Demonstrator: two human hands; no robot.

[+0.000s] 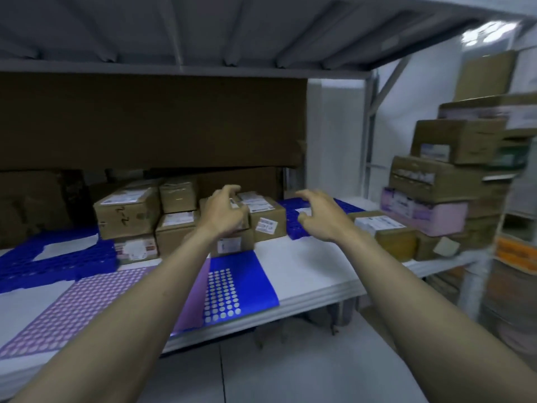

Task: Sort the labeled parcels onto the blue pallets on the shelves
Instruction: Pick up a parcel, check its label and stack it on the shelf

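Observation:
Several labeled cardboard parcels sit stacked at the back of the white shelf [308, 271]. The nearest one, a small brown parcel [266, 218] with white labels, rests on top of the stack's right end. My left hand [223, 212] hovers at that parcel's left end with fingers loosely curled; whether it touches the box is unclear. My right hand [318, 218] is spread, holds nothing and stands apart from the parcel, above a blue pallet [293, 228]. Another blue pallet [58, 263] lies at the left, and a flat blue perforated one [247, 274] lies at the front.
A larger parcel [128, 212] marked with handwriting stands left of the stack. Another labeled parcel [386, 232] sits at the shelf's right end. Tall stacked boxes [453, 144] rise at the far right. A dark cardboard sheet [145, 120] and the upper shelf close off the space above.

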